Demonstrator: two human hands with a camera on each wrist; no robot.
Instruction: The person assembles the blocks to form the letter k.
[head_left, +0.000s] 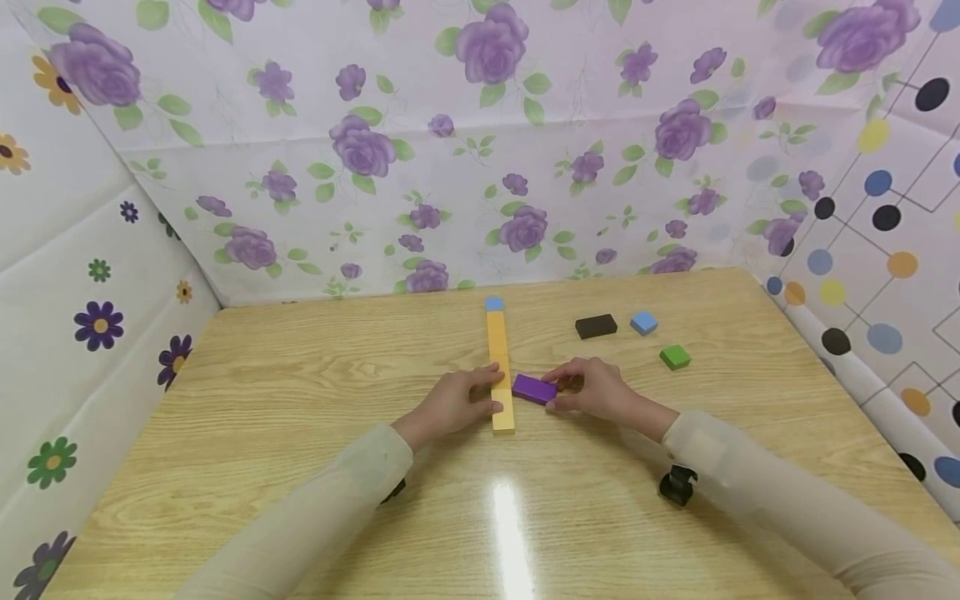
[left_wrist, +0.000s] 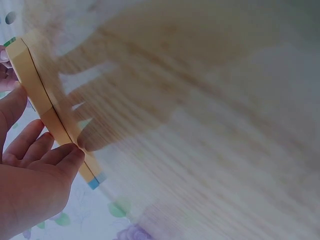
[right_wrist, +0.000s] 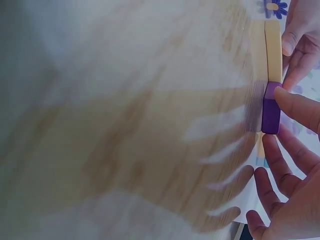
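A long row of blocks lies on the table, pointing away from me. It has a small blue block (head_left: 494, 304) at its far end, an orange stretch (head_left: 497, 337) in the middle and a pale yellow block (head_left: 503, 421) at the near end. My left hand (head_left: 453, 402) touches the row's left side with thumb and fingertips. To the right of the row, my right hand (head_left: 596, 390) pinches a purple block (head_left: 534, 389) between thumb and fingers. The purple block (right_wrist: 271, 115) sits slightly slanted, its left end close to the row; whether they touch I cannot tell.
Farther right on the wooden table (head_left: 337, 350) lie a black block (head_left: 596, 326), a small blue square block (head_left: 643, 323) and a green square block (head_left: 675, 357). Patterned cloth walls (head_left: 450, 167) border the back and both sides.
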